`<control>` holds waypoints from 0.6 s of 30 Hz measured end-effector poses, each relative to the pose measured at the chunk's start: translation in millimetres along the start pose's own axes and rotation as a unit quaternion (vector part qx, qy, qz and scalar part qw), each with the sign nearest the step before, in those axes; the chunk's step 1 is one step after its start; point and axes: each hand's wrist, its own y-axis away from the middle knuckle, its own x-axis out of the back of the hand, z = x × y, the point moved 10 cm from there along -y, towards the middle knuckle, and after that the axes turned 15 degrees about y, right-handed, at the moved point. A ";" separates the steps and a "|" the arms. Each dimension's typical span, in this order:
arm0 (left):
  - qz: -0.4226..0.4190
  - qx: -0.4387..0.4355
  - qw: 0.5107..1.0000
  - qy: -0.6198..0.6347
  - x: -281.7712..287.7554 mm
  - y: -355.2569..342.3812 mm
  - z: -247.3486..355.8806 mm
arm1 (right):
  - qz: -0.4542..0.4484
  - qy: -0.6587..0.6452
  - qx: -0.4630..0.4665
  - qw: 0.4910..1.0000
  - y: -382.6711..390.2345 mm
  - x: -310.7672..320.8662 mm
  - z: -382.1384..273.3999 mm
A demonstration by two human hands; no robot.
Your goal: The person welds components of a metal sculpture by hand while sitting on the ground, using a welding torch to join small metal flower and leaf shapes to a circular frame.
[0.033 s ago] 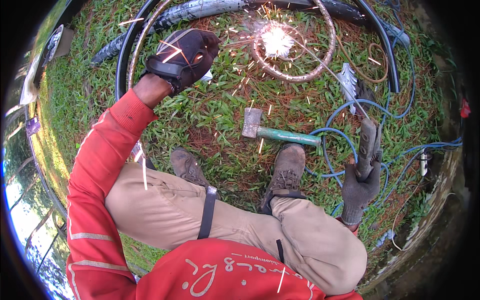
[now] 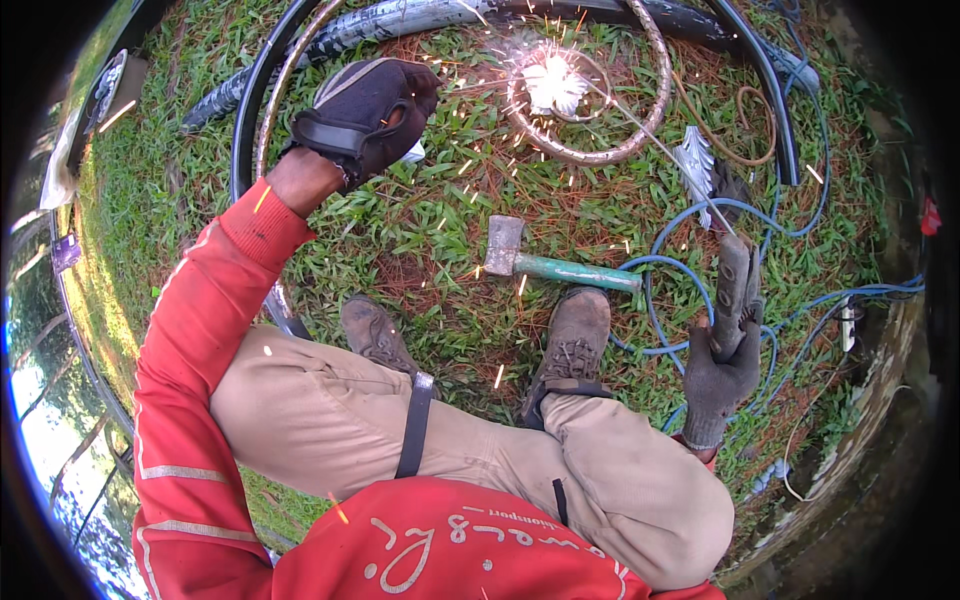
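Observation:
My right hand (image 2: 722, 375), in a grey knit glove, grips a welding electrode holder (image 2: 735, 290). From its jaws a thin electrode (image 2: 655, 140) slants up and left to a bright white arc. Beneath the glare lies a pale leaf-shaped metal ornament (image 2: 556, 88), against a scroll of curled metal rod (image 2: 598, 158); the contact point is washed out. To the left of the arc is my left hand (image 2: 375, 110), closed in a dark padded glove. A thin rod (image 2: 472, 85) runs from its fingers toward the ornament.
A hammer (image 2: 575, 270) with a green handle lies on the grass in front of my boots (image 2: 578, 330). Blue cable (image 2: 665, 260) loops at the right, by another silver leaf ornament (image 2: 693, 165). A thick dark pipe (image 2: 400, 20) crosses the far side; a low wall edge (image 2: 870, 400) stands right.
The sparks have shifted and the glare is slightly smaller, so more of the ornament shows. Both hands hold their places.

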 end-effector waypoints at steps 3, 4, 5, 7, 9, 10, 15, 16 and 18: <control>0.000 -0.004 1.000 -0.004 -3.8 2.9 -6.7 | -0.023 0.005 0.015 1.000 -0.8 -4.0 3.2; 0.037 -0.040 0.998 0.024 2.7 6.3 -2.8 | -0.023 0.004 0.015 1.000 -0.3 -4.4 4.3; 0.037 -0.039 0.998 0.024 2.7 7.6 -6.8 | -0.035 0.013 0.011 0.999 0.4 -6.8 6.3; 0.038 -0.066 0.996 0.052 3.2 7.6 -6.4 | -0.046 0.024 0.006 0.999 0.6 -10.2 9.8; 0.044 -0.069 0.996 0.033 0.0 4.7 -6.4 | -0.035 0.011 0.018 0.999 -0.1 -9.7 9.8; 0.051 -0.069 0.996 0.011 0.2 4.9 -7.6 | -0.035 0.010 0.019 0.999 -0.2 -9.6 8.9; 0.015 -0.057 0.998 -0.020 -1.3 2.4 3.1 | -0.052 0.035 0.008 0.998 -0.3 -12.0 9.2; -0.013 0.019 0.999 -0.027 -2.4 0.0 0.4 | -0.052 0.034 0.007 0.998 -0.8 -12.4 7.7; -0.008 0.004 1.000 -0.005 -1.1 1.8 -1.9 | -0.020 0.030 0.033 0.999 -2.0 -6.8 -2.7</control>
